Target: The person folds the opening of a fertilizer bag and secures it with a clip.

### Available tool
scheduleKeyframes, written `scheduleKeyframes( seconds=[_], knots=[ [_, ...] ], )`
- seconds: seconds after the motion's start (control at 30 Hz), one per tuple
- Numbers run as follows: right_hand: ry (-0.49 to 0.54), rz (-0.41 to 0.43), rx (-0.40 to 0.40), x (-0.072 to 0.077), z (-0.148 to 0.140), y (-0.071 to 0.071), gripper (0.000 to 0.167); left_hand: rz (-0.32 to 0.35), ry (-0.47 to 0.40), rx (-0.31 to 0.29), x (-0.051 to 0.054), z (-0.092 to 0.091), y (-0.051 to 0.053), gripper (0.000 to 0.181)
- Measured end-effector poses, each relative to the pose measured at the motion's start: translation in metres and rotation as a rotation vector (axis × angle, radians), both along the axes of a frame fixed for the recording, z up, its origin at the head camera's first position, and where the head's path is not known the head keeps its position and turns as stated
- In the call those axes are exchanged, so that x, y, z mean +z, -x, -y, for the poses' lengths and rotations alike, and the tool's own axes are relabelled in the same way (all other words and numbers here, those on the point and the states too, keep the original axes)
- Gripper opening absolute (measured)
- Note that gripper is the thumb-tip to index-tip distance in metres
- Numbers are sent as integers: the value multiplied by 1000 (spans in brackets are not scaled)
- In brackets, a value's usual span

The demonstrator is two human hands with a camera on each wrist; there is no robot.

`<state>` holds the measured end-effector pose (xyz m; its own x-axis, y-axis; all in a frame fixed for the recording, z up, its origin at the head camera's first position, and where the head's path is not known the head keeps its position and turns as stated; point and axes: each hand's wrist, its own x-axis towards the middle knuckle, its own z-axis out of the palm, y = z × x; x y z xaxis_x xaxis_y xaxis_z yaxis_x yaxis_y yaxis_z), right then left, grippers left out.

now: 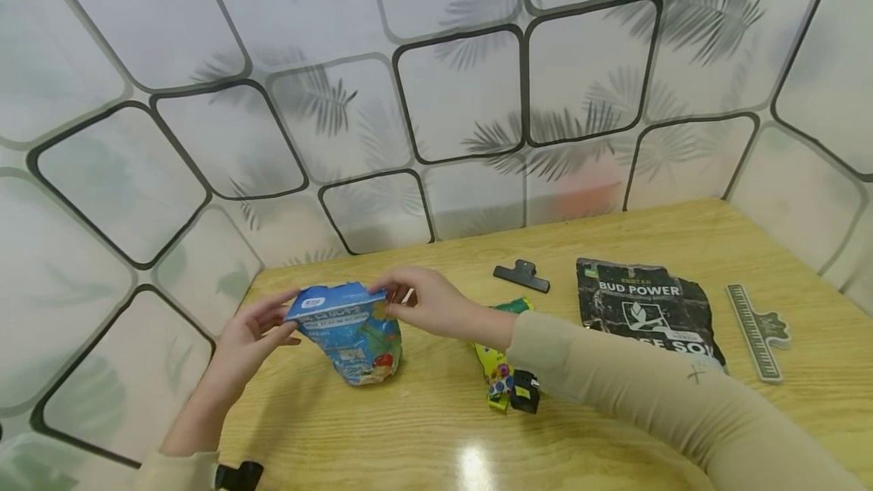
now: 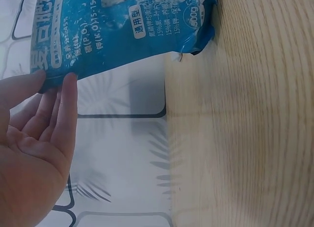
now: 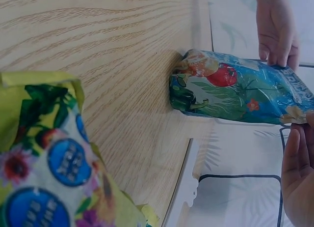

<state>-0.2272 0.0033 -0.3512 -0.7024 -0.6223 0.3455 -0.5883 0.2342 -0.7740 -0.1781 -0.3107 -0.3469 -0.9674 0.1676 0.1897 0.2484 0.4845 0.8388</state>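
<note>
The left forearm rises from the lower left, the left hand [image 1: 245, 343] pinching one top corner of the blue compound fertilizer bag [image 1: 351, 339] between thumb and fingers. The right arm stretches across from the right, past a yellow flowered bag [image 1: 496, 370]; the right hand [image 1: 433, 303] has its grip clamped on the opposite top corner. The fertilizer bag is upright between both hands, at the left of the counter [image 1: 382, 438].

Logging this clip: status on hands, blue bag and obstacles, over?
Left hand, right hand: pinching opposite top corners of the blue bag. Blue bag roughly upright. Yellow bag off to the right, seemingly not blocking.
</note>
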Motion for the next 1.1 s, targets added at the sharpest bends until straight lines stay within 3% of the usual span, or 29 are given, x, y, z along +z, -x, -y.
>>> scheduleKeyframes(
  seconds=[0.4,0.57,1.1],
  knots=[
    [-5,17,-16,-1,-1,1,30,-1,-20,-47,-4,-1,3,42],
    [-9,23,-22,-1,-1,0,29,-17,-25,-34,-7,-3,6,38],
    [-30,27,-47,-1,0,-1,26,56,-60,-3,-12,-3,5,38]
  ],
)
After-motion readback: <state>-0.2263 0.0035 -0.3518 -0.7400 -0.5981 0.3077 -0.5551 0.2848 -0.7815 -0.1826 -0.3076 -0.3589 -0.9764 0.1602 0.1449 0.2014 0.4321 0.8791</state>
